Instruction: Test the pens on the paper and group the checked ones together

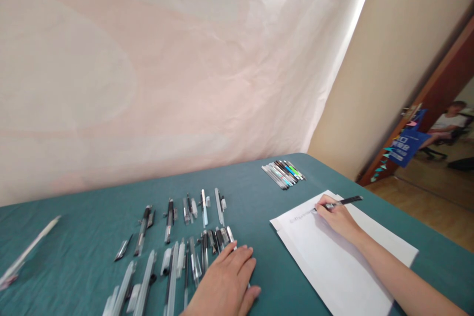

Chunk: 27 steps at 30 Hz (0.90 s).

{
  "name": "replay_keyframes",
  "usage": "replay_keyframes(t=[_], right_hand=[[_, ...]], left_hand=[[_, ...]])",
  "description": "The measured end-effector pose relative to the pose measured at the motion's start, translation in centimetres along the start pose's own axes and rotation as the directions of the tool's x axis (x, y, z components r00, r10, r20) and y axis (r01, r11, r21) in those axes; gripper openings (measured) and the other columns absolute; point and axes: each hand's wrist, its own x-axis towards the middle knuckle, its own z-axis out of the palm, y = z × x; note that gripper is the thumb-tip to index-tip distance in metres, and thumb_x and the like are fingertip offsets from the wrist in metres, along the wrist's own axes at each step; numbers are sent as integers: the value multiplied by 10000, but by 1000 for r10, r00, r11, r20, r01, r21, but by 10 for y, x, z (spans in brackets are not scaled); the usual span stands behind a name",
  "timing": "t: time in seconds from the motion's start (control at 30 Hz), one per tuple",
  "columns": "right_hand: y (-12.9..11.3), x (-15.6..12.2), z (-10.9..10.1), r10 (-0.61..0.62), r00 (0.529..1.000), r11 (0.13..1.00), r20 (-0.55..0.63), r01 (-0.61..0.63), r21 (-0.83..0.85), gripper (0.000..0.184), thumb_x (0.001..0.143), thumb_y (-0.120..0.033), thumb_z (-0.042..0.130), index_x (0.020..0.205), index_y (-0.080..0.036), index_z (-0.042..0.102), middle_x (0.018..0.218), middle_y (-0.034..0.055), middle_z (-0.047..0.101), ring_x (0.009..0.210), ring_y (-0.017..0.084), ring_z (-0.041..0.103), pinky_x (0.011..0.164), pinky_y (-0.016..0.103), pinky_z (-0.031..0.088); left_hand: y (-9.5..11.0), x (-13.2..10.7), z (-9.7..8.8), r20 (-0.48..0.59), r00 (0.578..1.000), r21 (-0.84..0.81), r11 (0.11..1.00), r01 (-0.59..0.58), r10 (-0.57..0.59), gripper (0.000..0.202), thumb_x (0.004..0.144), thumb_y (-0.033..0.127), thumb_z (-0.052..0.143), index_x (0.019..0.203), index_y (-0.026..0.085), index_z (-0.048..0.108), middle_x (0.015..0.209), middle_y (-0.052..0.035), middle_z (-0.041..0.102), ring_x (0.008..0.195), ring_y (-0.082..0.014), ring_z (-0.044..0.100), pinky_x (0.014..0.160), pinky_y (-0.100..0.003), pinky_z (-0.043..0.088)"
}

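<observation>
My right hand (335, 217) grips a black pen (350, 200), its tip on a sheet of white paper (314, 256). A row of small dark marks (301, 216) runs along the upper part of the sheet, left of the fingers. Palm down on the green cloth, my left hand (231, 276) has its fingers somewhat spread. Beside and partly beneath it lie several pen parts, among them a white-ended pen (230, 235). Clear barrels (146, 276), caps (166, 260) and refills sit in rows left of that hand.
A bundle of pens (283, 174) lies at the table's back right. On the far left rests a long pale stick-like thing (31, 247), blurred. A pinkish cloth (166, 59) hangs behind the table (244, 192). Through a doorway at right, a person (450, 121) sits on a chair.
</observation>
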Motion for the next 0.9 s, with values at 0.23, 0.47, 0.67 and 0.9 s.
replay_keyframes(t=[0.23, 0.47, 0.67, 0.9], right_hand=[[-1, 0, -2, -10, 1000, 1000, 15, 10, 7, 191, 740, -335, 477, 597, -208, 485, 516, -39, 457, 510, 139, 433, 506, 244, 344], [1, 1, -1, -14, 1000, 1000, 11, 13, 17, 171, 725, -313, 470, 590, -208, 484, 513, -40, 451, 509, 139, 432, 506, 247, 339], [0, 1, -1, -16, 1000, 1000, 5, 16, 26, 162, 711, -296, 476, 577, -206, 477, 509, -40, 453, 515, 139, 438, 508, 243, 344], [-1, -1, -2, -2, 1000, 999, 9, 2, 35, 179, 733, -309, 484, 591, -202, 502, 510, -38, 469, 501, 134, 437, 495, 241, 346]], left_hand=[[1, 1, -2, 25, 1000, 1, 1000, 12, -12, 343, 851, 349, 456, 1130, 172, 550, 1187, -80, 582, 1099, -224, 519, 991, -413, 370], [-1, 0, 0, 0, 1000, 9, 1000, -1, 1, 345, 860, 357, 438, 1140, 181, 539, 1187, -76, 581, 1096, -217, 523, 990, -411, 371], [1, 1, -3, 59, 998, 14, 1000, 8, -8, 355, 865, 350, 425, 1152, 170, 530, 1204, -85, 568, 1121, -221, 501, 992, -417, 368], [0, 0, -2, 28, 1000, -20, 1000, 13, -12, 348, 857, 342, 445, 1145, 172, 538, 1196, -85, 574, 1108, -225, 513, 992, -417, 367]])
